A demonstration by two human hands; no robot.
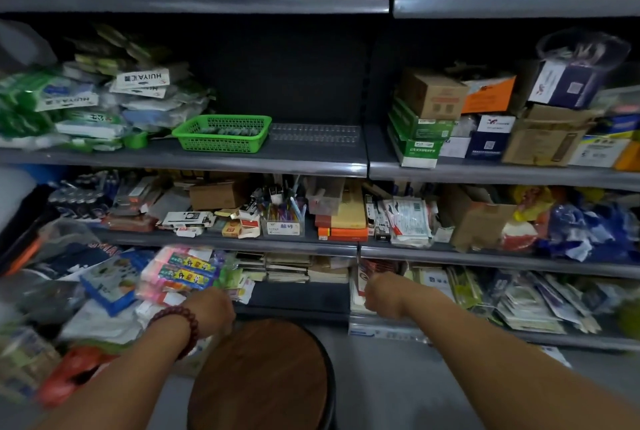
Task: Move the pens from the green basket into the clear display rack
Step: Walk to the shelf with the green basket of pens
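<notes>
The green basket (194, 134) stands on the middle shelf, left of centre, with several dark pens (227, 131) lying inside it. Right beside it, touching its right side, lies the clear display rack (315, 134), a flat ribbed tray with no pens in it. Both hands are far below that shelf, near the lowest one. My left hand (213, 311), with a bead bracelet at the wrist, and my right hand (381, 294) reach forward with fingers loosely curled downward. Neither hand holds anything that I can see.
A round wooden stool (259, 374) stands on the floor between my arms. Bagged goods (86, 107) crowd the shelf left of the basket, cardboard boxes (485, 117) fill the right bay. The lower shelves (277, 214) are packed with stationery.
</notes>
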